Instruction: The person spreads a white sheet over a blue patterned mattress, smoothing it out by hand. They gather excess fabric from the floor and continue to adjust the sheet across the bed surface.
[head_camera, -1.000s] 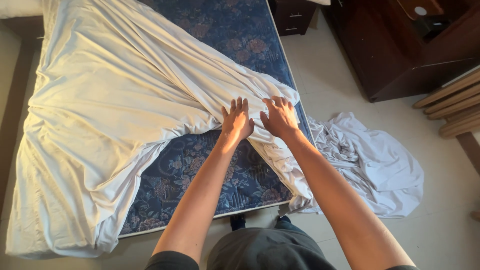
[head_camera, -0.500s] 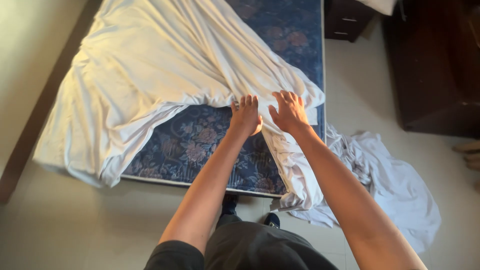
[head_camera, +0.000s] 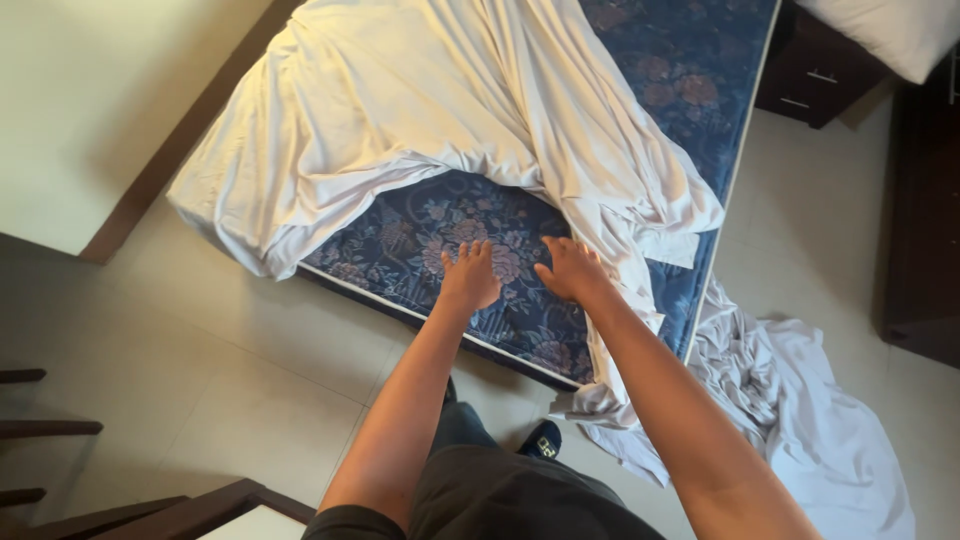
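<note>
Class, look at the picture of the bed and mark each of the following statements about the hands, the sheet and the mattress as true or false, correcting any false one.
1. Both hands are spread open, palms down. True: left hand, right hand.
2. The white sheet covers the whole mattress. False: the blue floral mattress lies bare at the near corner.
3. More white cloth lies on the floor beside the bed. True.
4. The left hand has a bunch of sheet in its grip. False: it is open over bare mattress.
5. The floor is carpeted. False: it is pale tile.
</note>
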